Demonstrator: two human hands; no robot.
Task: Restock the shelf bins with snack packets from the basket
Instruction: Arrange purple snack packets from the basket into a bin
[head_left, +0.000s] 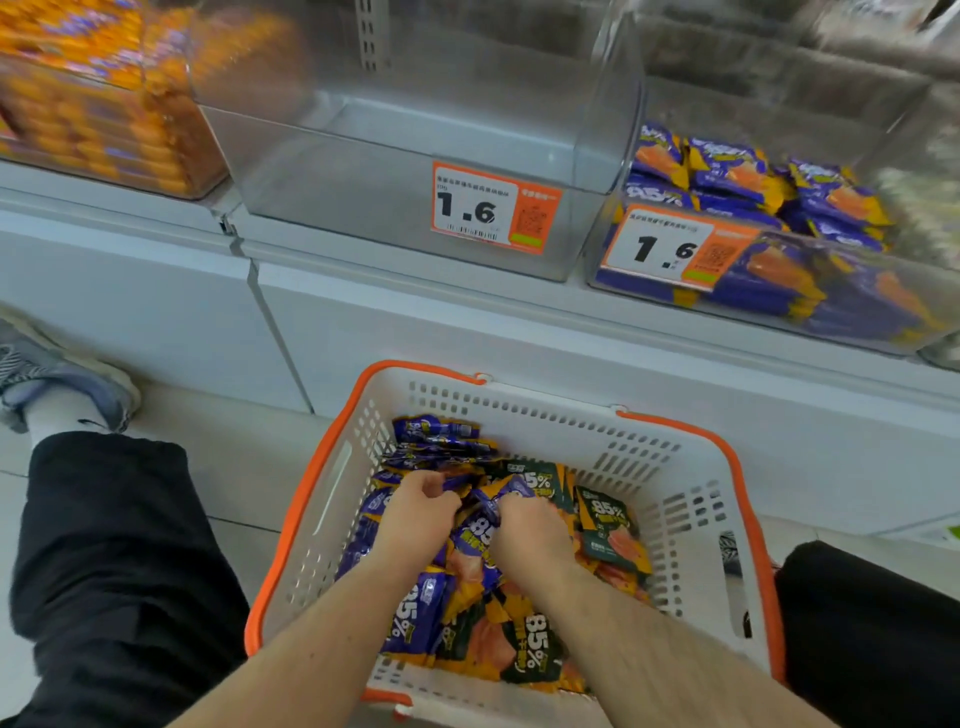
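Both hands down in the white basket (691, 499) with the orange rim, on the floor near the shelf (467, 322). Left hand (415, 514) curled round purple snack packets (415, 613) — fingers bent tight on them. Right hand (530, 525) just beside it, fingers tucked into the pile, gripping packets too. Dark green packets (608, 525) on the right side of the basket. Far up on the shelf, an empty clear bin (322, 192) in the middle — a bin of purple packets (779, 291) to its right, an orange-filled bin (93, 114) to its left.
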